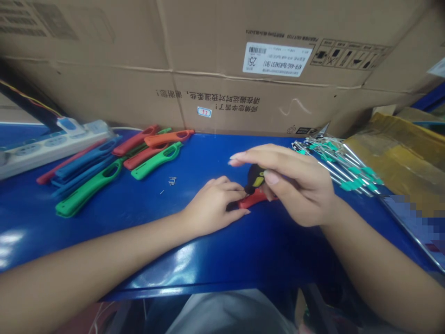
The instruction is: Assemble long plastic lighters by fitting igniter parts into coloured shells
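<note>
My right hand (pixel 306 185) has its thumb and lower fingers round the black-and-yellow handle of a small screwdriver (pixel 256 176), while its upper fingers stretch out to the left. The screwdriver points down at a red plastic lighter casing (pixel 253 199) lying on the blue table. With its fingers and thumb, my left hand (pixel 213 206) grips the casing's left end. The screwdriver's tip and most of the casing are hidden by my hands. Several small metal screws (pixel 172 181) lie loose beyond my left hand.
Red, orange, green and blue lighter casings (pixel 156 160) lie at the back left, beside a white power strip (pixel 52 144). Metal rods with green parts (pixel 351 167) are heaped at the right near a taped box (pixel 410 157). A large cardboard wall (pixel 215 60) closes off the back.
</note>
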{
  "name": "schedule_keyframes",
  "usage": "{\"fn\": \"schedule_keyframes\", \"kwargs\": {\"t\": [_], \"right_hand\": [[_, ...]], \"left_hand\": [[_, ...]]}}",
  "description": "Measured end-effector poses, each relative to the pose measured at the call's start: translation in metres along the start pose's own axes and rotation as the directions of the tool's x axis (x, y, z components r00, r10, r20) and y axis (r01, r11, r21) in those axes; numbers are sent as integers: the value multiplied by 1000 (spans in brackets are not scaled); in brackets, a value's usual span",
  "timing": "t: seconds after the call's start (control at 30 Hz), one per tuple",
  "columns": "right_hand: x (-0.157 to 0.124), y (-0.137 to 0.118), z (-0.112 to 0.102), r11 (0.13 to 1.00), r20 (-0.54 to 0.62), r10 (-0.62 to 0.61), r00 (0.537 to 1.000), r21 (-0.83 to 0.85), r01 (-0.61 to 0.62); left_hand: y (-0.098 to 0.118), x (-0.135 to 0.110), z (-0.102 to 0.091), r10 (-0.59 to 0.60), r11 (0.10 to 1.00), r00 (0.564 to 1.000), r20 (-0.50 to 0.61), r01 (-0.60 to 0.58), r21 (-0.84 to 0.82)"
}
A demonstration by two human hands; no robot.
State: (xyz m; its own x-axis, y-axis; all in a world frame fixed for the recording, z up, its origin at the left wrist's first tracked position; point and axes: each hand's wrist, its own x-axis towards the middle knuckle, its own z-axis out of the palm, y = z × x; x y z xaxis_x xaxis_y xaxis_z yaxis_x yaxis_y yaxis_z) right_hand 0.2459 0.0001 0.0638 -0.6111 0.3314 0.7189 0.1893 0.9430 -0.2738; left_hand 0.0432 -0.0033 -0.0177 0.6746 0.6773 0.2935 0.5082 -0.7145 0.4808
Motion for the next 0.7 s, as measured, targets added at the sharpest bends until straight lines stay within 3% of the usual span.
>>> {"fn": "schedule_keyframes", "kwargs": {"t": [0.07, 0.23, 0.37, 0.43, 0.5, 0.6, 0.7], "right_hand": [[1, -1, -1, 1000, -8, 3, 1000, -18, -3], [-3, 2, -4, 959, -45, -92, 995, -274, 76], [-3, 1, -9, 994, 59, 66, 996, -86, -61], [-2, 0, -10, 996, 65, 89, 994, 7, -90], [-1, 0, -9, 999, 39, 37, 999, -32, -36], [-2, 3, -9, 972, 4, -42, 999, -232, 42], [-3, 7, -9, 968, 31, -12, 999, -252, 19]], "left_hand": [[0, 0, 0, 1, 1000, 1000, -2, -1, -3], [-1, 0, 1, -5, 1000, 1000, -21, 5, 4], [-1, 0, 0, 6, 1000, 1000, -5, -6, 3], [-1, 1, 0, 9, 1000, 1000, -2, -9, -2], [-1, 1, 0, 11, 1000, 1000, -4, -11, -7], [-1, 1, 0, 12, 1000, 1000, -16, -12, -4], [-2, 0, 1, 14, 1000, 1000, -19, -14, 0]]}}
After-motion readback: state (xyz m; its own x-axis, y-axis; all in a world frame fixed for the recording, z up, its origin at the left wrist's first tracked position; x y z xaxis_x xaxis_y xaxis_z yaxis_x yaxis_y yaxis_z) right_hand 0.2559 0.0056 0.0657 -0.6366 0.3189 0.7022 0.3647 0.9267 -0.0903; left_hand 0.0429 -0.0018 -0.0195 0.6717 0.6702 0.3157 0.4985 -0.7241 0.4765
